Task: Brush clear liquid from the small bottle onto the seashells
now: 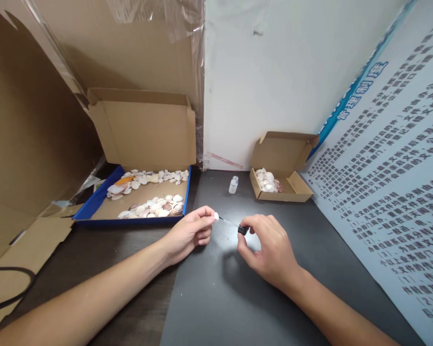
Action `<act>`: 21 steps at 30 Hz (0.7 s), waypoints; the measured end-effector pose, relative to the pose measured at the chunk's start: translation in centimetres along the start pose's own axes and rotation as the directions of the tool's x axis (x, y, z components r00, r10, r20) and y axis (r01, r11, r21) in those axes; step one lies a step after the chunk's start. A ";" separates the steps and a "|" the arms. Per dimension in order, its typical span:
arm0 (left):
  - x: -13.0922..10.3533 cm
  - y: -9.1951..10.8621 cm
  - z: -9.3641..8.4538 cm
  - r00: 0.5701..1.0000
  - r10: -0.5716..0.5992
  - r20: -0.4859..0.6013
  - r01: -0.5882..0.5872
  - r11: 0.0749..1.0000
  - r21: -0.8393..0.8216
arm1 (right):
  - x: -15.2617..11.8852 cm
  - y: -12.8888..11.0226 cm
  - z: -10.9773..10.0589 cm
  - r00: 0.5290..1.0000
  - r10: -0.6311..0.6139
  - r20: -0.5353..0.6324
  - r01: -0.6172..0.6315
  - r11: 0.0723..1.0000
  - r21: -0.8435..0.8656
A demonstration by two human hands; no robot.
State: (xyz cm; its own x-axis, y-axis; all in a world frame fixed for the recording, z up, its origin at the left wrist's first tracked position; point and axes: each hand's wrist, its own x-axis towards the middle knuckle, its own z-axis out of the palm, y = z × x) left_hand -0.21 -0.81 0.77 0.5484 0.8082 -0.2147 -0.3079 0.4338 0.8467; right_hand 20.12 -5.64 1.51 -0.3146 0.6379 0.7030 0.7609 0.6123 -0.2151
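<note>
Shell [216, 216] pinched in left hand [192, 230], black cap [243, 229] clamped in right hand [270, 242]!
One hard nudge from the applicator [229, 222] could pop it loose.

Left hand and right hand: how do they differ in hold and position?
The left hand pinches a small white shell; the right hand grips a black cap with a thin stem. The left hand appears at the grey mat's left edge, near the blue box; the right hand appears wholly over the mat. Both hold their item with thumb and fingers.
</note>
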 end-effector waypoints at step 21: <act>0.1 -0.2 -0.2 1.000 0.020 0.001 -0.020 1.000 0.012 | 0.1 -0.1 -0.3 0.997 0.074 0.014 -0.074 0.997 0.030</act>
State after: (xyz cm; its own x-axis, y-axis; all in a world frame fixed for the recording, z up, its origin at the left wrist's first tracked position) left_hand -0.23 -0.75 0.53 0.5431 0.8163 -0.1967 -0.3099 0.4126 0.8566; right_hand 20.21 -5.76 1.79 -0.2654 0.6877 0.6758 0.7647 0.5770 -0.2868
